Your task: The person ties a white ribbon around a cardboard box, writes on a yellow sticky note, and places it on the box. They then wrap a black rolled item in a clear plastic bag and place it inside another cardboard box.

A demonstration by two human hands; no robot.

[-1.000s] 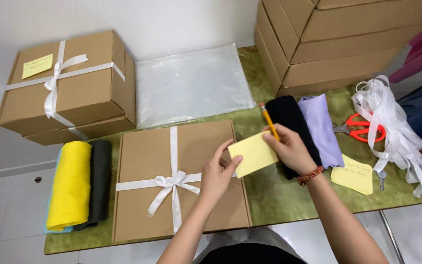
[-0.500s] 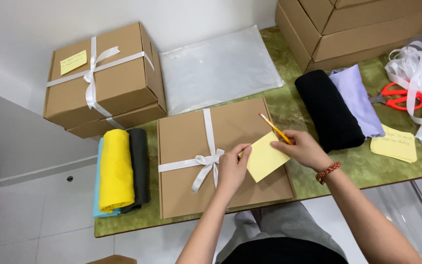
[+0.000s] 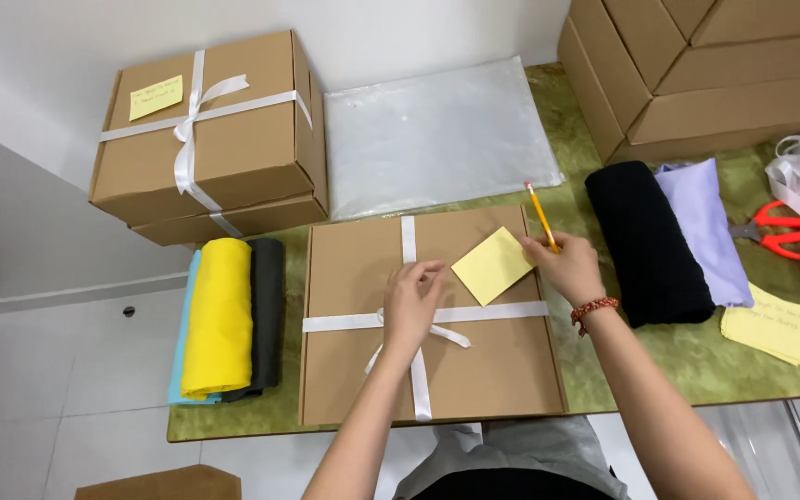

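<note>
A flat brown cardboard box [image 3: 497, 370] tied with a white ribbon [image 3: 511, 311] lies before me on the green table [image 3: 696, 366]. A yellow sticky note [image 3: 493, 266] rests on its lid, right of the bow. My left hand [image 3: 412, 298] lies on the ribbon's crossing, fingertips close to the note's left edge. My right hand [image 3: 567, 267] holds a yellow pencil [image 3: 540, 215] upright at the note's right corner.
Two stacked ribbon-tied boxes [image 3: 210, 139] stand at the back left, a clear plastic bag [image 3: 437, 134] behind. Rolled yellow [image 3: 219, 315] and black cloth [image 3: 266, 315] lie left. Black [image 3: 645, 245] and lilac rolls [image 3: 706, 231], red scissors [image 3: 789, 231], sticky notes [image 3: 768, 324] and stacked boxes [image 3: 715, 74] sit right.
The yellow note went from my left hand's fingers onto the box lid. My left hand has let go of it and moved onto the ribbon. The view shifted rightward.
</note>
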